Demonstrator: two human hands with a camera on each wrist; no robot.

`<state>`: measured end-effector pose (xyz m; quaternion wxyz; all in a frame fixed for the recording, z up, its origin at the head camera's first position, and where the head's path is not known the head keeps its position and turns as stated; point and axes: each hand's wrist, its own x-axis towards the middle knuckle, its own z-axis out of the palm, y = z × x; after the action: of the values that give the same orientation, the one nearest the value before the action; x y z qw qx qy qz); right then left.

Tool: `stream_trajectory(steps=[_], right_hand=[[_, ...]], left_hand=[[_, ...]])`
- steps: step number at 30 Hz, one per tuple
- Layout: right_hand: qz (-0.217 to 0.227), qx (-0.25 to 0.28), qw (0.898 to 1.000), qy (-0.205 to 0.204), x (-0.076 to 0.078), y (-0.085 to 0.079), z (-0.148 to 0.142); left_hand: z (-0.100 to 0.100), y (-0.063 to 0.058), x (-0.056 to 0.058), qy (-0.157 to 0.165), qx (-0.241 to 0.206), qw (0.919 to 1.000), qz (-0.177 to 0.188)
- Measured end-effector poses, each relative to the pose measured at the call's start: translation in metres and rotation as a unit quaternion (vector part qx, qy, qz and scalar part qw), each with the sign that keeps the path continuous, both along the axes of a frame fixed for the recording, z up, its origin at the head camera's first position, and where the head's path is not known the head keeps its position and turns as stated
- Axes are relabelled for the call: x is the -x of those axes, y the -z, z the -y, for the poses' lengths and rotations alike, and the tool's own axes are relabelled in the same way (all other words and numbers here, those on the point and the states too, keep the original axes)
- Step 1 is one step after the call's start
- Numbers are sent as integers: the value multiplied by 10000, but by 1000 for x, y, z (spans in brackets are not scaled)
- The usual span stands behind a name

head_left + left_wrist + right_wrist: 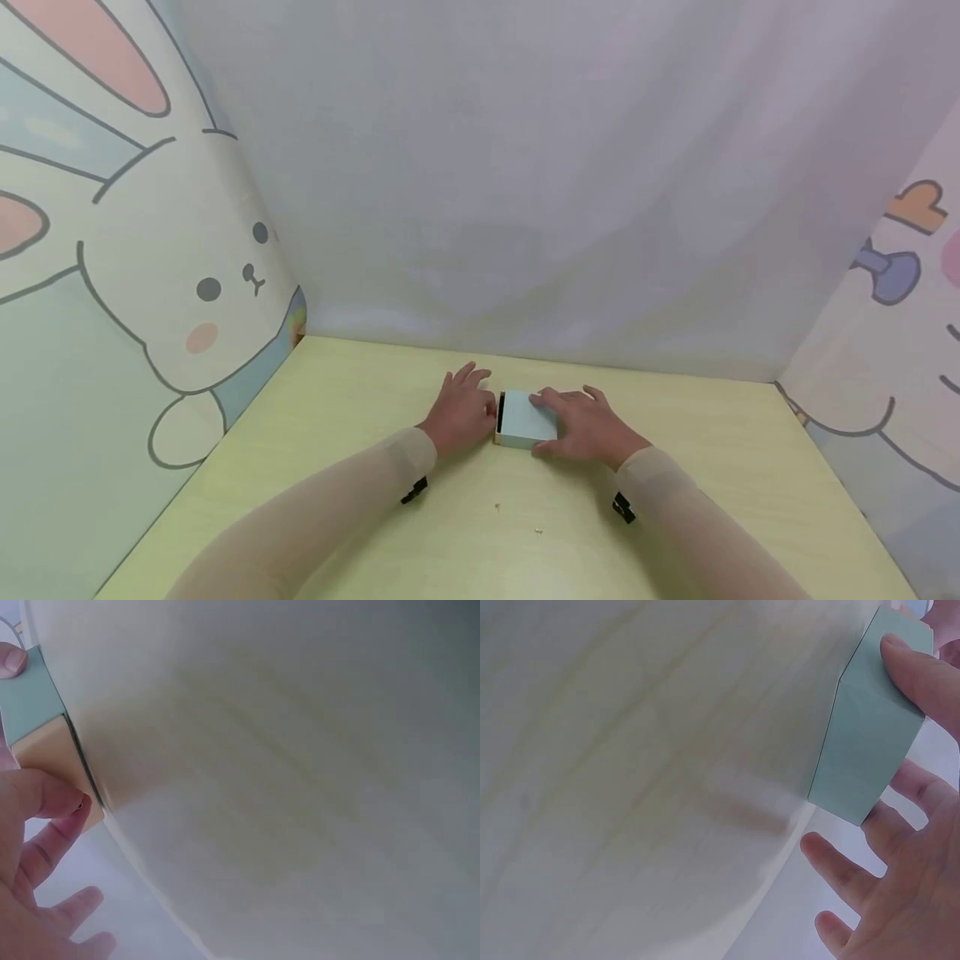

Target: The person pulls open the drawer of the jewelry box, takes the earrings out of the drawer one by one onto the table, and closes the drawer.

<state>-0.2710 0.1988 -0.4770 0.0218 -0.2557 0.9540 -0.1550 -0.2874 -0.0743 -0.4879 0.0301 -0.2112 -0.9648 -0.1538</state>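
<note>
A small pale green drawer-style box (528,414) lies on the table between the two hands. On its left end is a tan drawer front (56,754), and a dark strip shows along that end from above. My left hand (467,414) is at this end, thumb and index finger pinched together against the tan face; a tiny dark spot shows between the tips, too small to name. The left hand's other fingers are spread. My right hand (588,425) grips the box from the right, thumb on the near side (870,727) and fingers over the top and far side.
Two tiny shiny pieces (538,531) lie apart on the pale wooden table (420,550), nearer than the box. A plain grey-white curtain (480,183) hangs behind the table. Cartoon-printed cloths, one with a rabbit (187,250), flank it on both sides.
</note>
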Motion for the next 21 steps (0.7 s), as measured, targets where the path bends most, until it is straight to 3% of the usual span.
stream_trajectory(steps=[21], right_hand=[[60,-43,10000,11,-2,-3,3]], left_hand=[[-11,-1,-1,85,-55,9999,-9]])
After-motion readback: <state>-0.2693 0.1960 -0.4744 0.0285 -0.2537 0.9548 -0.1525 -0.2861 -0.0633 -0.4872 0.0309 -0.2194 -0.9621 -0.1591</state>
